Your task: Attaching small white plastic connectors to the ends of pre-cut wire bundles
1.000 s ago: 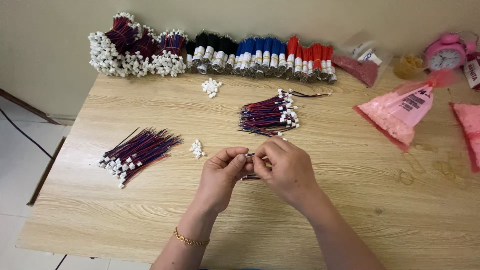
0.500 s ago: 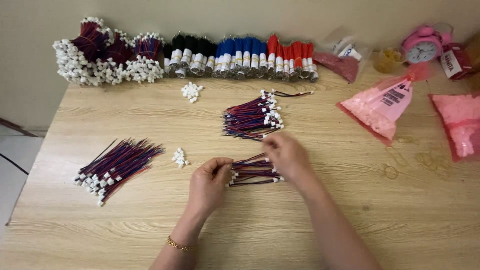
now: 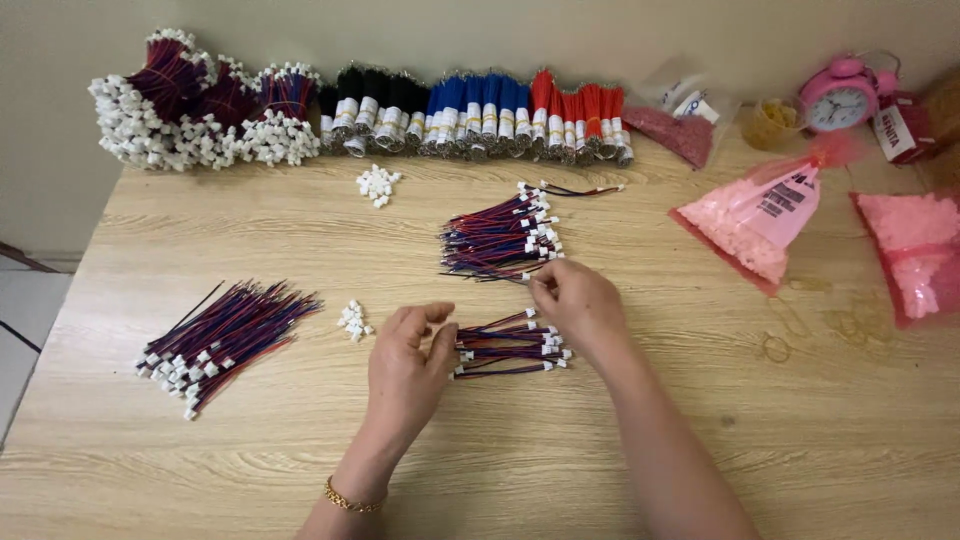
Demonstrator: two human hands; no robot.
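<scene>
One head-worn camera looks down and forward over a wooden table [image 3: 700, 440] from the near edge, at roughly arm's length. The far wall [image 3: 500, 30] closes the top of the frame; floor [image 3: 25, 310] shows at the left. Both forearms enter from the bottom edge, hands near frame centre. There is no second view, so nothing overlaps.

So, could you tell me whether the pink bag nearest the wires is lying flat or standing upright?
Lying flat. The pink bag rests on its side on the table, its contents spread low, its gathered neck pointing toward the clock.
</scene>
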